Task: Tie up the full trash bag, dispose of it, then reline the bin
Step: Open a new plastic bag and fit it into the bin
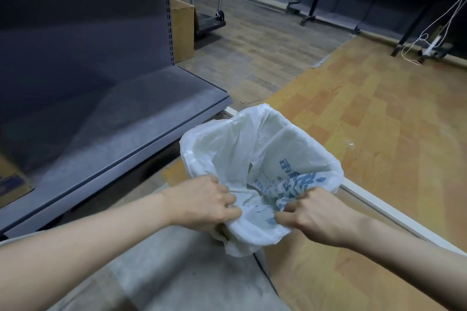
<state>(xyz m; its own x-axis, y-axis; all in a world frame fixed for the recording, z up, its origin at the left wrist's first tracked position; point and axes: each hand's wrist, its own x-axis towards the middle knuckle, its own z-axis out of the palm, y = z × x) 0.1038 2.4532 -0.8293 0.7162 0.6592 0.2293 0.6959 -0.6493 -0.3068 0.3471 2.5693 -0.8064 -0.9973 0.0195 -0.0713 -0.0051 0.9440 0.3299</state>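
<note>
The plastic bag (255,149) is translucent white, printed with blue lettering and blue figures that crumple together near its front edge. The shelving unit (83,58) is dark slate grey — its base shelf dusted paler in streaks. The floor (379,134) shows two patterns: warm orange-tan wood-look planks on the near side, duller grey-brown planks farther off. A cardboard box (182,30) is plain brown. White cables (429,33) trail down at the far right — thin, looping lines against dark frames.
</note>
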